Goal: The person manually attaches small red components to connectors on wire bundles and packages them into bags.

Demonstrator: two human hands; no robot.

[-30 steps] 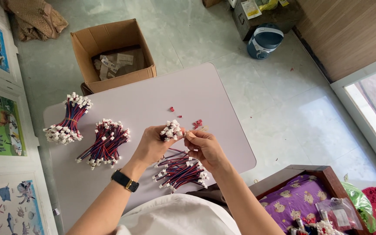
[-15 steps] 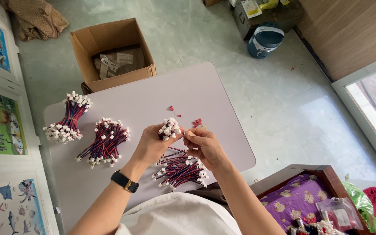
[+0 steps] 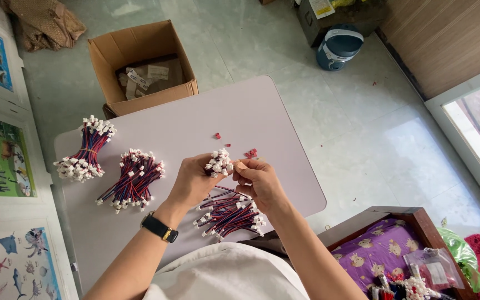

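At the centre of the frame, the left hand (image 3: 193, 180) is closed around a small bunch of wires (image 3: 218, 162), its white connectors pointing up, while the right hand (image 3: 259, 180) pinches at those tips with thumb and forefinger. Evening the connector ends seems best done with the left grip firm and low, so the right fingers can nudge single plugs level. A loose pile of wires (image 3: 229, 214) lies just below the hands on the pale table (image 3: 195, 122); two finished bundles (image 3: 106, 172) rest at left.
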